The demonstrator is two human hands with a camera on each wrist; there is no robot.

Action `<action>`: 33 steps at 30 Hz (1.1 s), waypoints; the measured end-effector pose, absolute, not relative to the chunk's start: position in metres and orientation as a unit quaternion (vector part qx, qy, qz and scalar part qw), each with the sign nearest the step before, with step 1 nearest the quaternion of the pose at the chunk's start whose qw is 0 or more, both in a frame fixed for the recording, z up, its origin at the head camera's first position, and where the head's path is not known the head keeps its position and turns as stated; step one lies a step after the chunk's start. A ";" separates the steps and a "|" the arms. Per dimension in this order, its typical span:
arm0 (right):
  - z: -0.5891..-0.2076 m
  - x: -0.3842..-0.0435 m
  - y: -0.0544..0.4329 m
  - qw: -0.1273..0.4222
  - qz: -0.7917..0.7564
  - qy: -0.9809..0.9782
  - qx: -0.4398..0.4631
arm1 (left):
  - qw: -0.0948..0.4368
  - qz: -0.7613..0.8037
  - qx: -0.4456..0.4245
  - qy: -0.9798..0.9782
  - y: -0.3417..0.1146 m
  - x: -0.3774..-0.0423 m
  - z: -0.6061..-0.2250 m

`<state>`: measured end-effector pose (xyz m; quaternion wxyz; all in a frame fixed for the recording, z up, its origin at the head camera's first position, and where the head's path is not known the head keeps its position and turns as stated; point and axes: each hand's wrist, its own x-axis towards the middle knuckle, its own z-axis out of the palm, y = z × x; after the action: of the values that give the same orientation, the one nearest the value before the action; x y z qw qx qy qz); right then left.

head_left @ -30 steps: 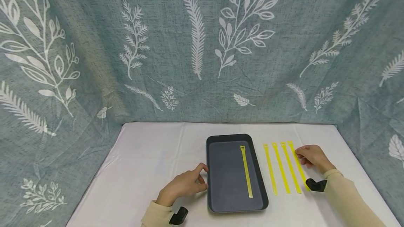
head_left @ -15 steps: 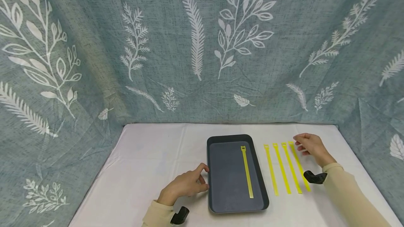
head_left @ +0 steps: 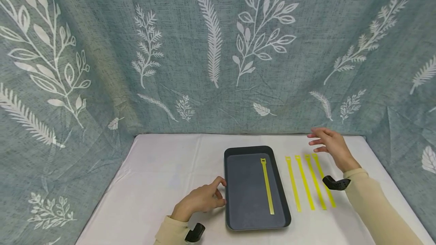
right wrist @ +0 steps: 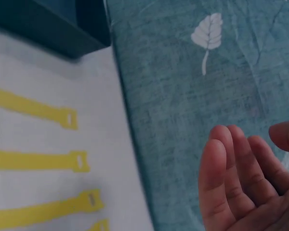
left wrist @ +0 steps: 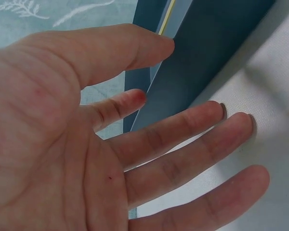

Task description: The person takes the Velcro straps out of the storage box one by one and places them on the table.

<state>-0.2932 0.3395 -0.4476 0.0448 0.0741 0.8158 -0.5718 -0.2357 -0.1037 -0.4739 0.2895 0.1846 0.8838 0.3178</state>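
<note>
My left hand (head_left: 201,199) stays at the left side of a dark grey tray (head_left: 242,192). In the left wrist view its thumb meets the tray's rim and the other fingers extend fairly straight. One yellow cable strap (head_left: 267,186) with a slotted head lies lengthwise in the tray, right of its middle. Right of the tray, several more yellow straps (head_left: 293,184) lie side by side on the cloth, slotted heads at the far end. My right hand (head_left: 332,146) is raised beyond the heads of the rightmost straps, fingers loosely extended and holding nothing.
A white cloth (head_left: 163,173) covers the table. Behind it and at both sides hangs a blue-green curtain (head_left: 170,56) with white leaf prints, meeting the table's far edge. A dark wrist camera (head_left: 335,183) on the right wrist hides part of the rightmost strap.
My right hand has left the rightmost strap, lifting and moving toward the far edge while its fingers spread. My left hand, the tray and the strap in it look unmoved.
</note>
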 end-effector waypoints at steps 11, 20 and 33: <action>-0.426 -0.303 0.319 0.026 -0.596 0.801 0.047 | 0.291 0.322 0.181 0.883 -0.104 -0.234 -0.473; -0.418 -0.307 0.306 0.027 -0.601 0.799 0.026 | 0.287 0.312 0.178 0.888 -0.101 -0.233 -0.476; -0.415 -0.311 0.284 0.029 -0.622 0.782 0.006 | 0.283 0.303 0.175 0.893 -0.102 -0.234 -0.474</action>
<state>-0.3115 0.2843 -0.4150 0.0288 0.0058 0.7823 -0.6222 -0.2338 -0.1017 -0.4736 0.2825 0.1750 0.8932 0.3028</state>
